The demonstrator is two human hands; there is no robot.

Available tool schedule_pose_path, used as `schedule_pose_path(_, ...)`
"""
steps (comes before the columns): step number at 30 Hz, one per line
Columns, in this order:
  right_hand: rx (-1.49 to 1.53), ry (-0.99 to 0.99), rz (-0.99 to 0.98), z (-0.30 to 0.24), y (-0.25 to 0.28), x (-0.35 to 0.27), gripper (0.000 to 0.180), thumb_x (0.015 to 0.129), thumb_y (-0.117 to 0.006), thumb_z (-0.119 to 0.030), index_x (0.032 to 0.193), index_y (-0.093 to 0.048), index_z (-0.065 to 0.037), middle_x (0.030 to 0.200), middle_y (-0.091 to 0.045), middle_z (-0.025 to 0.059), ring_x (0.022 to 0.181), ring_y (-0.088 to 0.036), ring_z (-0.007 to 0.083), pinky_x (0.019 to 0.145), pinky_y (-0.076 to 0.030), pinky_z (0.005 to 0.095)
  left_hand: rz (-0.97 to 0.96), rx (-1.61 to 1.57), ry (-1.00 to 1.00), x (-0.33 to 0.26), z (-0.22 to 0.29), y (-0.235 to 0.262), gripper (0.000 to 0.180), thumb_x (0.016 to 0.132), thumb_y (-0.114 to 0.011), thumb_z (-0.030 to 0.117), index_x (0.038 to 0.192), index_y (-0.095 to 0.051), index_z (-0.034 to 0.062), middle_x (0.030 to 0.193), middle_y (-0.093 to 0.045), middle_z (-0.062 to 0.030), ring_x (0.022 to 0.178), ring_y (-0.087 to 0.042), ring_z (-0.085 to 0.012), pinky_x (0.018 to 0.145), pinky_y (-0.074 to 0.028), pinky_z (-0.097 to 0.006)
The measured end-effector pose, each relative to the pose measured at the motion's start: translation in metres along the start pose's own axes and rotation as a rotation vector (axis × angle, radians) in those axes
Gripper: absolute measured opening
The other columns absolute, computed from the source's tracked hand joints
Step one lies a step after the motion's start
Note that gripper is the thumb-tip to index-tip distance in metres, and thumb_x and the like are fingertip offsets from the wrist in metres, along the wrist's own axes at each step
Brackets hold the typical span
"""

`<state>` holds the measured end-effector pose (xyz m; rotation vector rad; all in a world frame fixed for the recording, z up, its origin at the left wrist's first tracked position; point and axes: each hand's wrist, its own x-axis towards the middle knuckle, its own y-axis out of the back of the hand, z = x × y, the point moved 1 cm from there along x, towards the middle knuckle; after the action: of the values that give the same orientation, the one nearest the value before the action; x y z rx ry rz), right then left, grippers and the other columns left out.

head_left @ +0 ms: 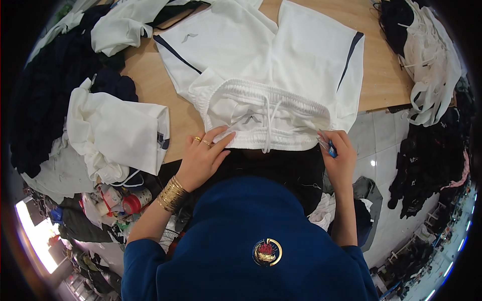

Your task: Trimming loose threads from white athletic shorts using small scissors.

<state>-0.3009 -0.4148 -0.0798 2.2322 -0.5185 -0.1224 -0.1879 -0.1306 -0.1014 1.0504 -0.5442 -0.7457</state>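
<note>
White shorts [306, 55] look sewn, drawstring [267, 123] fitted; what remains is unclear. Left hand [201, 158] touches waistband's [296, 140] left, pinch unclear; right hand [340, 153], at its right, clasps blue snips [332, 149].

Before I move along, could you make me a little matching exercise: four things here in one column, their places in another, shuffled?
Things
1. White drawstring shorts
2. Blue-handled snips
3. Gold bangles
4. Round gold-and-red emblem

Places
A. Around the wrist of the left hand
B. On the front of the blue shirt
C. Spread mostly over the wooden tabletop
D. Held in the right hand

Right pairs: 1-C, 2-D, 3-A, 4-B
</note>
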Motion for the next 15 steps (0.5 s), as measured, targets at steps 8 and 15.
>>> schedule_pose_path(8,0.037,0.002,0.015,0.001,0.002,0.000,0.030,0.070,-0.061,0.006,0.097,-0.062,-0.004,0.086,-0.057,0.0077,0.071,-0.058,0.0231,0.064,-0.046,0.0282,0.156,-0.163,-0.013,-0.008,-0.003,0.004,0.033,0.082,-0.062,0.012,0.115,-0.060,0.0137,0.111,-0.058,-0.0043,0.078,-0.057,-0.0190,0.072,-0.041,-0.031)
schedule_pose_path(15,0.219,-0.063,-0.017,-0.009,-0.014,-0.006,0.017,0.076,-0.066,-0.003,0.092,-0.063,-0.004,0.077,-0.058,0.0096,0.067,-0.058,0.0201,0.063,-0.046,0.0269,-0.431,-0.903,0.431,-0.004,0.007,-0.020,0.027,0.085,-0.062,0.013,0.110,-0.060,0.0036,0.086,-0.064,-0.0066,0.072,-0.060,-0.0109,0.066,-0.047,-0.024)
